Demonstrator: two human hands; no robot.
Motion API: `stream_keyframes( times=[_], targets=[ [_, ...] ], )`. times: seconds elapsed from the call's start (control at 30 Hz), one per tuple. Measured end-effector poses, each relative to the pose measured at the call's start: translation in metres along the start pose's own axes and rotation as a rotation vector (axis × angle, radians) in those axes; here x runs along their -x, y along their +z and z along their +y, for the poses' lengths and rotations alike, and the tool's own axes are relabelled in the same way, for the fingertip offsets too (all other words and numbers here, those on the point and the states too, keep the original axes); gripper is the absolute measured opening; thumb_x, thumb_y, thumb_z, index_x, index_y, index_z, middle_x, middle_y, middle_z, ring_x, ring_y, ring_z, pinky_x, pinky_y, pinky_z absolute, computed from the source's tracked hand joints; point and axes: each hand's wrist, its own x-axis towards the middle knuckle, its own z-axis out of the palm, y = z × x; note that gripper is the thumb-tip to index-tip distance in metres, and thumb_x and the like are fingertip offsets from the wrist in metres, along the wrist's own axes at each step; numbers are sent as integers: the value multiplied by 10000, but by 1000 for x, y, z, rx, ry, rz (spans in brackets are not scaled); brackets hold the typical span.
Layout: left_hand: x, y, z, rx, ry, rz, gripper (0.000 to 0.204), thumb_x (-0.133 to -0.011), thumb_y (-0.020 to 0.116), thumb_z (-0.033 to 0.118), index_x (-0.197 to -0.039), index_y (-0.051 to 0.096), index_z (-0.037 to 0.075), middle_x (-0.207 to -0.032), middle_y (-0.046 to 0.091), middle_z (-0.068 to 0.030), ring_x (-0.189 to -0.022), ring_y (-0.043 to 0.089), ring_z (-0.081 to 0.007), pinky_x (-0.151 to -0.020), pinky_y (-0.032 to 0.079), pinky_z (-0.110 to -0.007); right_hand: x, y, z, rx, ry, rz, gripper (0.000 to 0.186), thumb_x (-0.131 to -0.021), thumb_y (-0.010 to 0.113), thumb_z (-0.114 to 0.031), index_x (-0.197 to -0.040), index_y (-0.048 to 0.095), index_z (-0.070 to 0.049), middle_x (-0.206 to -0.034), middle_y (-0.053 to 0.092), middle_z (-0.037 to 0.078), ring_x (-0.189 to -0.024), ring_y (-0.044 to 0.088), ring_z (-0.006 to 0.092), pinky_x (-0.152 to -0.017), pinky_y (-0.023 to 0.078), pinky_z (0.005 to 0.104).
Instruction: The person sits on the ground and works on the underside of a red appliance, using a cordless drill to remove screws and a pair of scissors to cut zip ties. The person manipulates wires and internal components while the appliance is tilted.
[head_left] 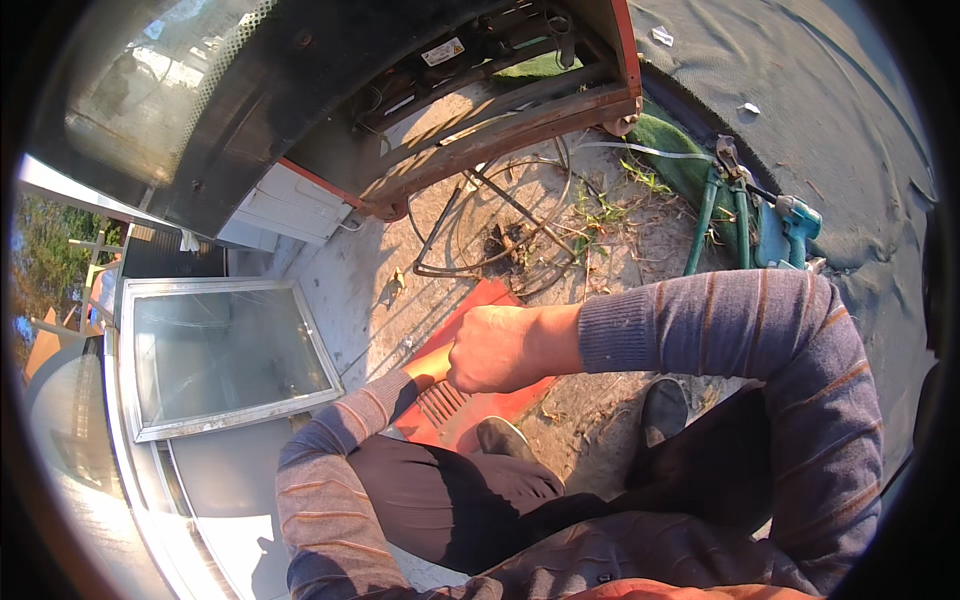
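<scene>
In front of my body both hands meet over a red metal panel (520, 403) with a row of slots, which slants down towards my feet. My right hand (500, 350) is closed like a fist, its back turned up, and whatever may be inside it is hidden. Just behind it and to the left, my left hand (433, 365) shows only partly; the right hand covers its fingers. Whether either hand grips the panel cannot be made out.
A large black and red metal cabinet (500, 150) stands open ahead. Beneath it lies bent wire (440, 245). To the right are green-handled cutters (708, 215), a teal power tool (798, 225) and dark fabric (800, 120). A framed glass pane (230, 350) leans left.
</scene>
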Motion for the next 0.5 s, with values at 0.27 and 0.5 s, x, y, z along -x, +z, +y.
stream_keyframes(
  times=[0.27, 0.5],
  targets=[
    [11, 1, 16, 15, -8, -29, 392, -977, 687, 292, -1260, 696, 21, -1122, 756, -151, -1052, 724, -231, -911, 547, -376, -20, 69, -11, -257, -2, 89, 150, -841, 639, -187, -840, 727, -66, -746, 721, 110, -729, 734, 335, -645, 585, 470],
    [34, 1, 33, 20, -73, -77, 352, -992, 675, 275, -1237, 708, 25, -1104, 759, -158, -1024, 734, -234, -909, 553, -381, 77, 142, -12, -255, 57, -489, 143, -760, 700, -155, -790, 741, -22, -762, 734, 153, -727, 735, 360, -618, 572, 472]
  ],
)
